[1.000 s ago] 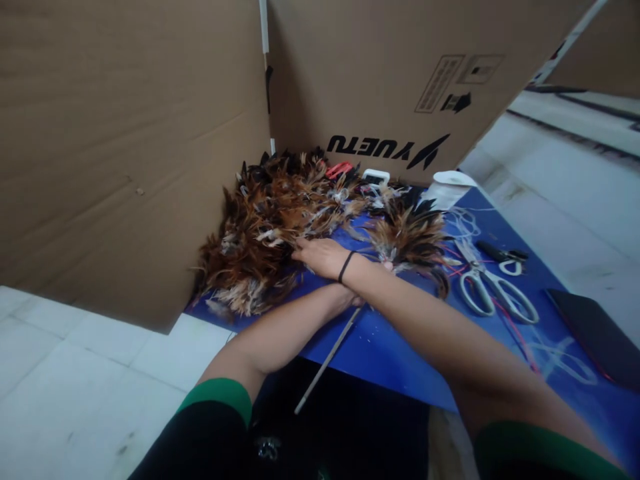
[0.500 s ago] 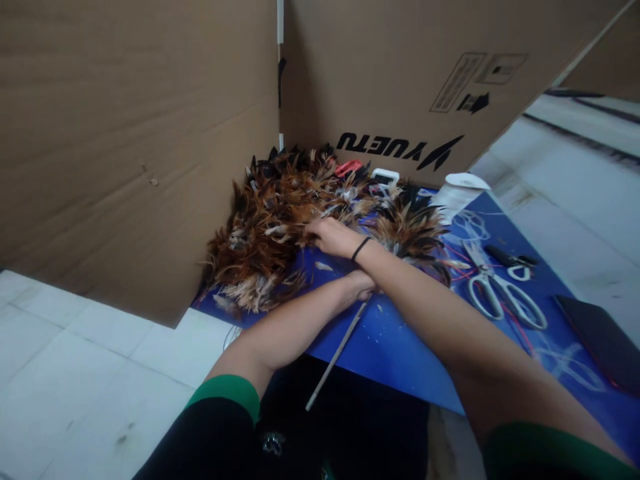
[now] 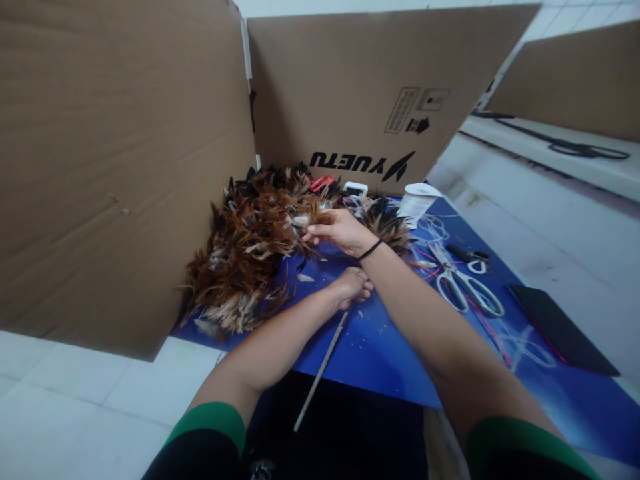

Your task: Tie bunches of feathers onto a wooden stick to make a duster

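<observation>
Right now, the left hand [image 3: 353,287] is closed round a thin stick [image 3: 320,375]; the right hand [image 3: 341,231] pinches brown feathers [image 3: 317,214].

The light is dim, cool and fairly even, with the floor tiles [image 3: 60,420] palest. A soft shadow darkens the back cardboard panel [image 3: 345,73] at its left, and the lap [image 3: 340,427] by the desk [image 3: 390,367] sinks almost to black. A faint pale sheen lies on the desk at lower right. Feathers [image 3: 250,233] look soft, small print [image 3: 402,110] blurs, and wide-angle stretch pulls at the frame's edges
</observation>
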A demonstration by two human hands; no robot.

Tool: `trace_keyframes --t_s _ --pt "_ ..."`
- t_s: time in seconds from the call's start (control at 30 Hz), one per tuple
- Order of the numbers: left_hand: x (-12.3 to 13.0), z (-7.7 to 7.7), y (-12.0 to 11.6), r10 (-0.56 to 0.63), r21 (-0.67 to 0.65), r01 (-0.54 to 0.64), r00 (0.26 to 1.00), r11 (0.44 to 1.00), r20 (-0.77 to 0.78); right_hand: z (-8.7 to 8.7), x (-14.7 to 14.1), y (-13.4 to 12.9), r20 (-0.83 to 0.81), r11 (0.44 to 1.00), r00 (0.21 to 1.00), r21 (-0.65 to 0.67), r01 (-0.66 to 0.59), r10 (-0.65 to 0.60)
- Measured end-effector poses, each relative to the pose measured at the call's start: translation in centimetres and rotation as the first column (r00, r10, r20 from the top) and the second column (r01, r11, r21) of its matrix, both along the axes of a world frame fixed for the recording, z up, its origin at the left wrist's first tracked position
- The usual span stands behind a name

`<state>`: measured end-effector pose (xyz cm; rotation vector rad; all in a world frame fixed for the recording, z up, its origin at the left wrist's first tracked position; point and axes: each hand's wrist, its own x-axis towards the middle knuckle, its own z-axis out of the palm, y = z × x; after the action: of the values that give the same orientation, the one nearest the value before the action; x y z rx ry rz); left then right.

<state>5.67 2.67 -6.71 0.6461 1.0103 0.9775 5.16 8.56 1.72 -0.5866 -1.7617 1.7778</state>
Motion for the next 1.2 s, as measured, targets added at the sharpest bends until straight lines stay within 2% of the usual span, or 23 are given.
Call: trace_keyframes --t_s 0.17,0.4,0.57,0.77,0.87,0.93,1.1,1.2 --pt "0.0 0.4 -0.2 -0.032 0.077 0.036 0.998 0.996 -0.051 0.3 0.5 -0.2 -0.028 0.999 0.999 -0.04 0.025 -0.026" --pt "-0.3 1.0 -0.5 -0.051 0.106 0.057 0.997 0.993 -0.062 2.0 1.8 -0.7 -0.206 0.992 0.97 -0.004 0.129 -0.128" --pt "-0.4 1.3 -0.5 -0.022 0.073 0.027 0.997 0.997 -0.08 3.3 3.4 -1.1 -0.225 0.995 0.971 0.052 0.09 -0.076" --pt "-0.1 1.8 -0.9 0.056 0.105 -0.039 0.984 0.994 -0.168 5.2 7.9 -2.0 -0.268 0.938 0.934 0.191 0.29 -0.234" --pt "0.3 1.7 -1.1 0.076 0.143 -0.048 0.977 0.989 -0.2 5.0 10.6 -2.3 -0.297 0.93 0.926 0.213 0.301 -0.232" --pt "0.5 1.5 -1.3 0.079 0.158 -0.045 0.974 0.986 -0.214 4.4 11.7 -2.3 -0.255 0.926 0.942 0.252 0.282 -0.218" --pt "0.9 1.3 -1.7 0.073 0.172 -0.03 0.965 0.985 -0.253 3.7 11.0 -2.0 -0.083 0.855 0.972 0.462 0.234 -0.221" --pt "1.0 1.3 -1.8 0.088 0.179 -0.045 0.967 0.983 -0.239 4.1 9.9 -1.8 -0.007 0.743 0.98 0.651 0.154 -0.198"
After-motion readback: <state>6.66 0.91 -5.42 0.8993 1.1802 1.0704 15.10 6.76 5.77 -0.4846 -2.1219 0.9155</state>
